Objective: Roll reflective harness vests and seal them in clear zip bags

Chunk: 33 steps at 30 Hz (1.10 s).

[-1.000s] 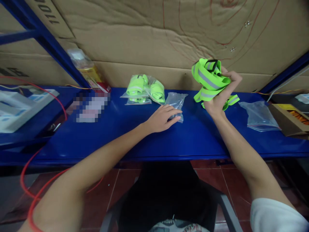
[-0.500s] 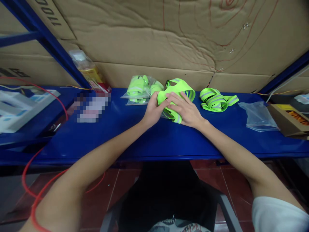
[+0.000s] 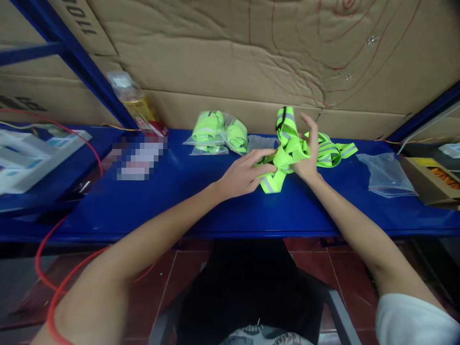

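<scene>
Above the blue table, a neon-yellow reflective strap (image 3: 293,152) with grey bands lies bunched between my hands. A black slider or clip sits on its upper loop, and one fold hangs low. My left hand (image 3: 242,177) has its fingers closed on the strap's left side. My right hand (image 3: 309,155) supports the bundle against its palm, with some fingers stretched upward; the strap hides its thumb. Right behind that hand lies another loose reflective strap (image 3: 328,151). A clear plastic bag (image 3: 261,143) lies flat behind the held strap.
Bagged straps (image 3: 208,129) and another bagged strap (image 3: 237,135) lie left of centre. Clear zip bags (image 3: 390,175) and an open cardboard box (image 3: 431,179) stand at right. A bottle (image 3: 134,103) leans at back left. A red hose (image 3: 39,258) loops beside the blue table (image 3: 201,215).
The strap has moved right and up, its folds turned and its black clip now exposed. My left hand has shifted right; my right hand has turned with fingers raised. The clear bag behind shows.
</scene>
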Tool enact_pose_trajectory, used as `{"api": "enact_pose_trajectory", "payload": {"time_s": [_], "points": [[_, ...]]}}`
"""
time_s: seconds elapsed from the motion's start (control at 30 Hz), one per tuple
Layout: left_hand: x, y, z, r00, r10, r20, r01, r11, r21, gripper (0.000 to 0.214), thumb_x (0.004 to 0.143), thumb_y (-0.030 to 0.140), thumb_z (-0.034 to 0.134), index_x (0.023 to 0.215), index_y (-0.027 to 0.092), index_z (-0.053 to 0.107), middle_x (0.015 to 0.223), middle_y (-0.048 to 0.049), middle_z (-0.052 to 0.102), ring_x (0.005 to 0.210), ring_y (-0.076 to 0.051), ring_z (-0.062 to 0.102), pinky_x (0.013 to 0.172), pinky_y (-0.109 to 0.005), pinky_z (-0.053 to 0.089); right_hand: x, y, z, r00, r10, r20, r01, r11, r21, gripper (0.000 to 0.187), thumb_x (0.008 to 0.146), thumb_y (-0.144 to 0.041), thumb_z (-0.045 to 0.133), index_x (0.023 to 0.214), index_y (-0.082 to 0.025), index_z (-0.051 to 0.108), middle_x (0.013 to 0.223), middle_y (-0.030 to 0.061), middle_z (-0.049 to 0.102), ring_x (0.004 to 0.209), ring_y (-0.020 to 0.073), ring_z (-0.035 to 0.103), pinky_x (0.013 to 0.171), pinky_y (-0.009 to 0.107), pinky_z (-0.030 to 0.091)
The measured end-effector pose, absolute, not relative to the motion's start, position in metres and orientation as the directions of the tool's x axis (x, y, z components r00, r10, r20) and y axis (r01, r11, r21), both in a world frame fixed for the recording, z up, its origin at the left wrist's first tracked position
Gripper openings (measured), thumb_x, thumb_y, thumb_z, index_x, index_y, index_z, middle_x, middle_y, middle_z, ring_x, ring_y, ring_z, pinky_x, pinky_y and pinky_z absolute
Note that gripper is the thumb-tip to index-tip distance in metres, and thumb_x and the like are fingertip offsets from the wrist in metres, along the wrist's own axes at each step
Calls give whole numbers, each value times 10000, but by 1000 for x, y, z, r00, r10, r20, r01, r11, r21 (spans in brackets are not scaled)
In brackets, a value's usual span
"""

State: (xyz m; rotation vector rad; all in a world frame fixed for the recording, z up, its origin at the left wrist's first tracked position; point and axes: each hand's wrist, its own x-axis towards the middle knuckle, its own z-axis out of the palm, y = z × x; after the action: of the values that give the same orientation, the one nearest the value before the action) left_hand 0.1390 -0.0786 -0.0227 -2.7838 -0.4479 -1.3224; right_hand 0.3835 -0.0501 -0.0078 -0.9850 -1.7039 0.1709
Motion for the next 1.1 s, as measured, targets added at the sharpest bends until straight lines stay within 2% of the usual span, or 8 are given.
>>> {"api": "enact_pose_trajectory", "payload": {"time_s": [0.1, 0.27, 0.33, 0.4, 0.57, 0.8, 0.97, 1.1], "points": [[141, -83, -18, 590, 150, 793, 78, -989, 129, 351, 1049, 494, 713, 1320, 280, 778, 1622, -166, 585, 1444, -359, 639, 1129, -540, 599, 381, -51, -10, 67, 641, 764, 431, 672, -602, 437, 968, -659, 702, 1200, -289, 690, 1123, 86, 772, 1094, 315, 752, 938, 512, 651], [151, -92, -20, 506, 478, 718, -110, -790, 604, 327, 1144, 433, 563, 1030, 253, 811, 1254, -92, 754, 1134, -232, 772, 1004, -439, 660, 375, -59, -15, 186, 613, 768, 400, 667, -629, 509, 911, -743, 689, 776, -285, 513, 730, 29, 559, 794, 279, 624, 754, 486, 603], [156, -92, -25, 454, 566, 688, -126, -724, 679, 218, 1022, 437, 786, 1078, 239, 713, 1103, -58, 729, 1030, -210, 761, 898, -378, 676, 370, -65, -15, 186, 589, 786, 399, 686, -608, 495, 928, -738, 657, 795, -289, 498, 725, 16, 523, 739, 255, 582, 709, 459, 581], [160, -93, -29, 431, 588, 684, -170, -692, 702, 507, 873, 449, 943, 1173, 256, 583, 1124, -41, 682, 1011, -207, 742, 816, -338, 672, 364, -73, -14, 140, 571, 809, 411, 710, -573, 441, 963, -723, 618, 905, -291, 551, 805, 19, 565, 756, 242, 589, 722, 437, 575], [168, -100, -29, 541, 554, 632, -248, -613, 750, 782, 820, 471, 982, 1301, 311, 386, 1327, -76, 644, 1101, -243, 751, 852, -386, 674, 353, -87, -8, 73, 495, 866, 441, 763, -473, 323, 1018, -618, 640, 1097, -308, 597, 907, 15, 571, 810, 234, 598, 803, 426, 560], [161, -93, -20, 305, 794, 525, 46, -563, 825, 527, 827, 547, 943, 1139, 200, 697, 1096, -69, 801, 1000, -258, 778, 888, -431, 675, 379, -58, 11, 208, 432, 878, 501, 723, -475, 410, 911, -623, 793, 1022, -287, 586, 916, 14, 545, 768, 216, 540, 765, 414, 535], [153, -76, -20, 134, 935, 329, 4, -333, 943, 584, 707, 521, 1025, 1078, 218, 690, 972, -38, 817, 768, -206, 776, 606, -340, 673, 408, -22, 11, 371, 447, 814, 389, 722, -573, 429, 903, -602, 804, 1007, -300, 517, 886, 10, 542, 817, 227, 597, 850, 442, 575], [156, -75, -21, 112, 982, 149, -104, -137, 985, 710, 667, 507, 1057, 1185, 244, 648, 1008, -42, 811, 666, -173, 734, 456, -290, 604, 423, -22, 12, 106, 689, 717, 373, 641, -671, 557, 792, -633, 917, 1082, -290, 586, 1082, 66, 717, 942, 241, 692, 912, 458, 612]]}}
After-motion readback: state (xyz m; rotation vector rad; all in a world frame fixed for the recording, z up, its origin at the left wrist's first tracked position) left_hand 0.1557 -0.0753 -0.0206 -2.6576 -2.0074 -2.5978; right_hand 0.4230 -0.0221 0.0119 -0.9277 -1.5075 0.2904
